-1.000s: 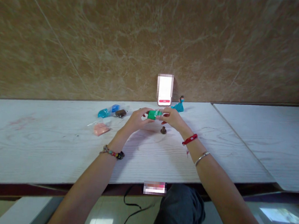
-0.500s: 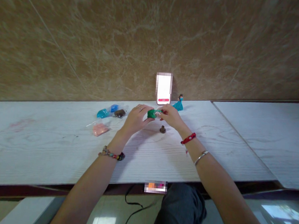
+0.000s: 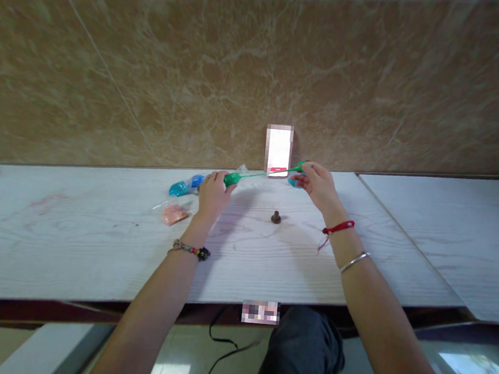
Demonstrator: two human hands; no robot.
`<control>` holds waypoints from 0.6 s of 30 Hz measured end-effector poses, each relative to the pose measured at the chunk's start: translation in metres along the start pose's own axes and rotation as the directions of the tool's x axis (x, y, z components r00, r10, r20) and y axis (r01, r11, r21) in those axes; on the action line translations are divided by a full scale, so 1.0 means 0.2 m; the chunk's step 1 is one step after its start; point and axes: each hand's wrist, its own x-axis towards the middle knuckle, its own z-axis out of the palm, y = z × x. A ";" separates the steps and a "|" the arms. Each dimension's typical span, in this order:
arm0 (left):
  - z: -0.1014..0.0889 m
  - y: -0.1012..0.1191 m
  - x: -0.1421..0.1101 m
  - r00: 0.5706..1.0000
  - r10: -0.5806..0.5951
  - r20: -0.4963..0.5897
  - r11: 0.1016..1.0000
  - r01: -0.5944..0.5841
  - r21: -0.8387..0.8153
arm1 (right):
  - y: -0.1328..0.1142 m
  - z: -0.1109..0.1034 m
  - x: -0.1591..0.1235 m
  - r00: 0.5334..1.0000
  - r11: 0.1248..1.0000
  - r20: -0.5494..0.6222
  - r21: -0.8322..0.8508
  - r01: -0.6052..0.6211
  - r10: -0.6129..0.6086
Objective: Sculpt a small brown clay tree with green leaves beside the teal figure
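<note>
My left hand (image 3: 212,196) is closed around a clear plastic bag of green modelling clay (image 3: 232,179). A thin green strand stretches from the bag to the right. Its other end, a small piece of green clay (image 3: 298,168), is pinched in the fingertips of my right hand (image 3: 320,188). Below the strand, a small brown clay piece (image 3: 276,218) with a wide base and a knob on top stands on the white table. Behind my right hand, a bit of the teal figurine (image 3: 292,182) shows; the rest is hidden.
Bags of blue clay (image 3: 178,189) and peach clay (image 3: 174,214) lie left of my left hand. A phone (image 3: 279,149) with a bright screen leans against the marbled wall (image 3: 189,77). The table's front edge runs above my leg (image 3: 300,348).
My hands were close together at the green bag and have moved apart. My right hand went right and drew green clay out into a strand; my left went left with the bag.
</note>
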 end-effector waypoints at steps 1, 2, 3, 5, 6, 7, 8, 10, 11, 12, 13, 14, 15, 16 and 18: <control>0.01 -0.01 0.00 0.997 -0.060 0.045 0.996 0.057 0.063 | -0.01 -0.02 0.01 0.998 0.996 -0.070 0.085 0.001 0.005; 0.01 -0.03 -0.01 0.990 -0.113 0.088 0.987 0.102 0.123 | -0.02 -0.03 0.01 0.991 0.988 -0.130 0.153 0.011 0.009; 0.01 -0.03 -0.02 0.979 -0.157 0.129 0.975 0.134 0.175 | -0.02 -0.04 0.01 0.985 0.979 -0.175 0.203 0.028 0.008; 0.01 -0.04 -0.03 0.960 -0.212 0.185 0.957 0.165 0.240 | -0.03 -0.05 0.02 0.978 0.964 -0.208 0.257 0.064 -0.009; 0.01 -0.03 -0.04 0.956 -0.222 0.193 0.952 0.170 0.254 | -0.03 -0.05 0.02 0.978 0.961 -0.207 0.264 0.078 -0.023; 0.01 -0.03 -0.04 0.957 -0.222 0.185 0.952 0.171 0.256 | -0.03 -0.05 0.02 0.979 0.962 -0.200 0.258 0.088 -0.036; 0.01 -0.02 -0.04 0.963 -0.213 0.163 0.954 0.169 0.247 | -0.04 -0.05 0.02 0.981 0.966 -0.190 0.243 0.092 -0.045; 0.02 0.00 -0.04 0.979 -0.178 0.104 0.969 0.155 0.193 | -0.03 -0.04 0.02 0.987 0.979 -0.157 0.191 0.072 -0.041; 0.02 0.02 -0.04 0.986 -0.144 0.083 0.981 0.132 0.142 | -0.03 -0.04 0.01 0.991 0.986 -0.129 0.159 0.052 -0.031; 0.03 0.05 -0.03 0.992 -0.099 0.072 0.993 0.094 0.070 | -0.03 -0.03 0.01 0.996 0.991 -0.092 0.127 0.033 -0.021; 0.03 0.07 -0.03 0.996 -0.044 0.074 0.999 0.046 -0.022 | -0.03 -0.02 0.01 0.999 0.995 -0.049 0.098 0.020 -0.016; 0.03 0.10 -0.03 0.996 0.029 0.086 0.990 -0.017 -0.138 | -0.03 -0.01 0.00 1.000 0.997 -0.005 0.073 0.016 -0.016; 0.03 0.13 -0.02 0.991 0.089 0.100 0.961 -0.059 -0.272 | -0.03 0.00 -0.01 0.999 0.998 0.035 0.052 0.021 -0.023; 0.03 0.17 -0.03 0.981 0.143 0.133 0.912 -0.079 -0.401 | -0.03 0.01 -0.02 0.997 0.999 0.068 0.040 0.031 -0.033; 0.02 0.22 -0.03 0.960 0.203 0.192 0.791 -0.046 -0.610 | -0.04 0.04 -0.04 0.992 0.998 0.114 0.032 0.045 -0.049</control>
